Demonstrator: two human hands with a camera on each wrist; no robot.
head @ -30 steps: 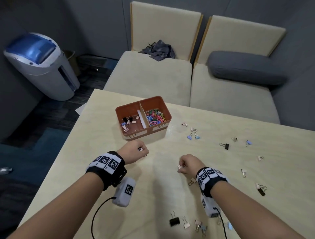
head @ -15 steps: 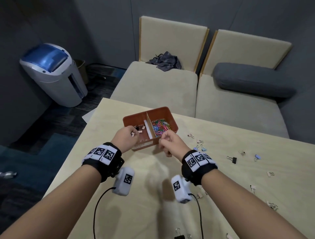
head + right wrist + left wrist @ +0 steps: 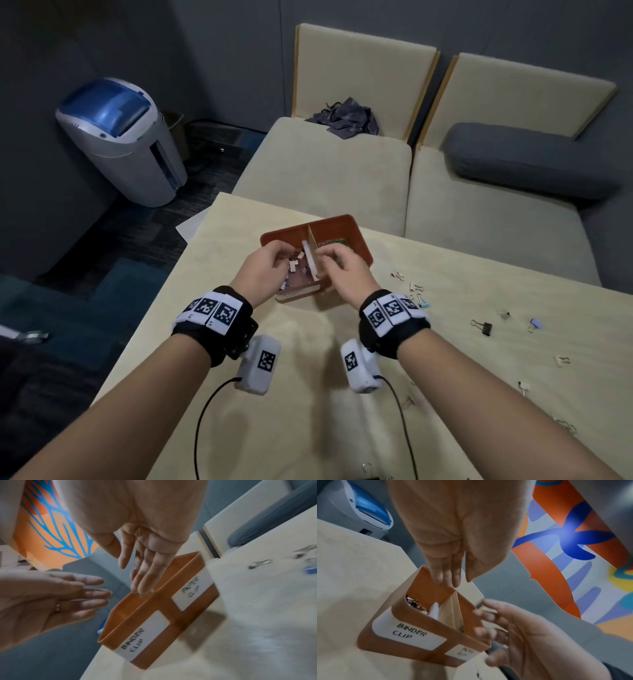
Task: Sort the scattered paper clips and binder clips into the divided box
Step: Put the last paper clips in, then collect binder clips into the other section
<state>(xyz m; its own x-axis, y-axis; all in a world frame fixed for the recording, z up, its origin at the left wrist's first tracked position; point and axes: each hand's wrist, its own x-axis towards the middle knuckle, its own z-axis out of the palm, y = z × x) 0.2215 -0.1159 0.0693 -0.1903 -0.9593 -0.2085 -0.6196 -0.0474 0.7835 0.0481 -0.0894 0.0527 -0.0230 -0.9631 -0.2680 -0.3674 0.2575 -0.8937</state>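
Note:
The orange divided box (image 3: 346, 226) stands near the table's far edge, its front labelled "BINDER CLIP" (image 3: 409, 632) on the left and "PAPER CLIP" (image 3: 192, 588) on the right. My left hand (image 3: 286, 255) hovers over the left compartment with straight fingers (image 3: 447, 573) and holds nothing. My right hand (image 3: 325, 255) is above the divider, its fingers (image 3: 145, 574) also straight and empty. Small pale binder clips (image 3: 295, 265) lie in the left compartment below the hands. Coloured paper clips (image 3: 337, 242) peek out of the right one.
Loose binder clips lie on the table to the right: pale ones (image 3: 416, 287), a black one (image 3: 482, 328), a blue one (image 3: 534, 323). Beige seats (image 3: 325, 178) stand beyond the table's far edge, and a white-and-blue bin (image 3: 123, 140) on the floor at left.
Both hands moved forward from mid-table to above the box. Each was pinching a small clip; now their fingers are spread and empty.

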